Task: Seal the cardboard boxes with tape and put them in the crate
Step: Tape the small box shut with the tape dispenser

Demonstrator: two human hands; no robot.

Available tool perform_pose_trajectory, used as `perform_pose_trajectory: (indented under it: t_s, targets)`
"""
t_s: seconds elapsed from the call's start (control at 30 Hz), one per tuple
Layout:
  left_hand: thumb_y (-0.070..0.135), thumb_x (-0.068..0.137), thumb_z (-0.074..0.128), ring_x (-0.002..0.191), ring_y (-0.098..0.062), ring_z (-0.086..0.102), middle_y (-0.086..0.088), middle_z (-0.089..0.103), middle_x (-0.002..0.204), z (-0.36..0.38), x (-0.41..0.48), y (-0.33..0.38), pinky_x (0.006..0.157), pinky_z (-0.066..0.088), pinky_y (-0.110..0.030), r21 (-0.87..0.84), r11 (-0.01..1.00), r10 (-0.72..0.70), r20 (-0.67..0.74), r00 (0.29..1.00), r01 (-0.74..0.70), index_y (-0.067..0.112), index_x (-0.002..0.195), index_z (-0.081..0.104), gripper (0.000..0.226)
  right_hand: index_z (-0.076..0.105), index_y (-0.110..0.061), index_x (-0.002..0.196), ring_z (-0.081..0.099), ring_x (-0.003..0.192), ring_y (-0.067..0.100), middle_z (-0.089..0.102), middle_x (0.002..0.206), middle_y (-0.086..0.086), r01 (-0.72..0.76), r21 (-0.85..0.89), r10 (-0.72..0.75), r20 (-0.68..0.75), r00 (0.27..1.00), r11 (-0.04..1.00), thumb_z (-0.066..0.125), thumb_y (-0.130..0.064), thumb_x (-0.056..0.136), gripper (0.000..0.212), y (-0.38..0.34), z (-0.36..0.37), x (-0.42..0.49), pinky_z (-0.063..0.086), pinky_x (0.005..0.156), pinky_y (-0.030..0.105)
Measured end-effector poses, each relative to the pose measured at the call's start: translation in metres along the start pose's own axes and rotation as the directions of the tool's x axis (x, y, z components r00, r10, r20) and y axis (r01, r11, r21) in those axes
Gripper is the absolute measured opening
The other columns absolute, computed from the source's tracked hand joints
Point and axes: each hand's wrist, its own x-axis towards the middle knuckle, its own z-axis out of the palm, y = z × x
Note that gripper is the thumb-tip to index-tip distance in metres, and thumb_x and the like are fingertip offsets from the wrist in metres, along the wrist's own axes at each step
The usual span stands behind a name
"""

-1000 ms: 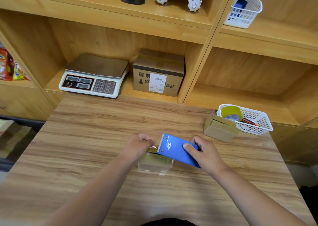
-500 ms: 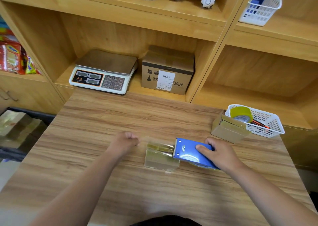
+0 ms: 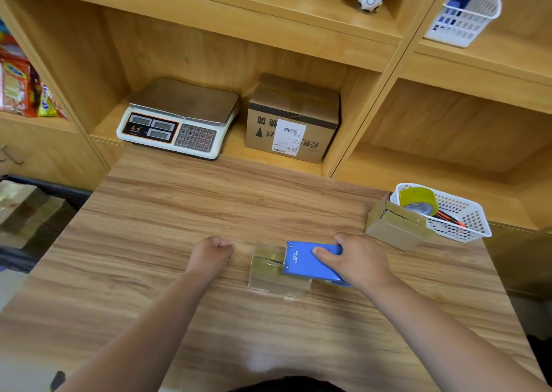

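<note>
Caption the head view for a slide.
Right hand holds a blue tape dispenser on a small brown cardboard box; left hand fisted beside.

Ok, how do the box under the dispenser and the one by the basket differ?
The middle box lies flat, glossy with tape; the basket-side box shows a dark open seam. Only the middle box, not the basket-side box, carries the tape dispenser. Both are brown cardboard.

Single head-worn wide-angle view: faces forward-down, close over table (image 3: 179, 212), shelves (image 3: 209, 18) just beyond.
</note>
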Motion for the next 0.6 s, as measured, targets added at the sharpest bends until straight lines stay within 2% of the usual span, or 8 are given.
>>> perform_pose_trajectory:
  t_s: [0.23, 0.37, 0.47, 0.53, 0.6]
  targets:
    - [0.020, 0.082, 0.069, 0.060, -0.012, 0.055, 0.007, 0.061, 0.058, 0.000, 0.008, -0.004, 0.058, 0.040, -0.023, 0.015, 1.000, 0.003, -0.009, 1.000, -0.003, 0.017, 0.058, 0.060, 0.026, 0.039, -0.023, 0.061, 0.048, 0.067, 0.019, 0.046, 0.056, -0.009, 0.000, -0.068, 0.002, 0.033, 0.999, 0.998, 0.049, -0.070, 0.076, 0.051, -0.008, 0.006, 0.005, 0.016, 0.046, 0.027]
    - [0.021, 0.081, 0.069, 0.059, -0.015, 0.056, 0.006, 0.062, 0.057, 0.000, 0.010, -0.007, 0.059, 0.040, -0.025, 0.030, 0.999, -0.014, -0.004, 1.000, 0.014, 0.018, 0.057, 0.061, 0.026, 0.039, -0.022, 0.062, 0.047, 0.068, 0.020, 0.043, 0.056, -0.010, 0.014, -0.089, -0.009, 0.055, 0.998, 0.996, 0.049, -0.068, 0.078, 0.049, -0.010, 0.011, 0.007, 0.015, 0.048, 0.024]
    - [0.019, 0.081, 0.068, 0.064, -0.016, 0.059, 0.004, 0.066, 0.062, 0.001, 0.010, -0.009, 0.064, 0.044, -0.026, 0.040, 0.999, -0.019, -0.003, 1.000, 0.019, 0.016, 0.059, 0.063, 0.022, 0.039, -0.023, 0.062, 0.047, 0.067, 0.019, 0.043, 0.056, -0.010, 0.013, -0.089, -0.007, 0.067, 0.998, 0.996, 0.049, -0.067, 0.079, 0.049, -0.011, 0.013, 0.007, 0.016, 0.048, 0.023]
    - [0.016, 0.081, 0.066, 0.074, -0.019, 0.064, 0.000, 0.071, 0.073, 0.001, 0.011, -0.010, 0.074, 0.048, -0.030, 0.034, 0.999, -0.021, 0.010, 1.000, 0.021, 0.014, 0.063, 0.065, 0.018, 0.035, -0.023, 0.061, 0.046, 0.067, 0.019, 0.041, 0.055, -0.010, 0.011, -0.099, -0.004, 0.074, 0.997, 0.995, 0.049, -0.067, 0.079, 0.049, -0.011, 0.015, 0.007, 0.017, 0.049, 0.026]
    - [0.017, 0.082, 0.065, 0.074, -0.018, 0.064, -0.001, 0.071, 0.076, 0.002, 0.011, -0.011, 0.073, 0.049, -0.030, 0.036, 0.999, -0.033, 0.016, 0.999, 0.033, 0.013, 0.065, 0.065, 0.018, 0.033, -0.024, 0.060, 0.046, 0.069, 0.019, 0.041, 0.055, -0.010, 0.013, -0.103, -0.004, 0.089, 0.996, 0.995, 0.049, -0.067, 0.080, 0.049, -0.010, 0.017, 0.007, 0.018, 0.052, 0.029]
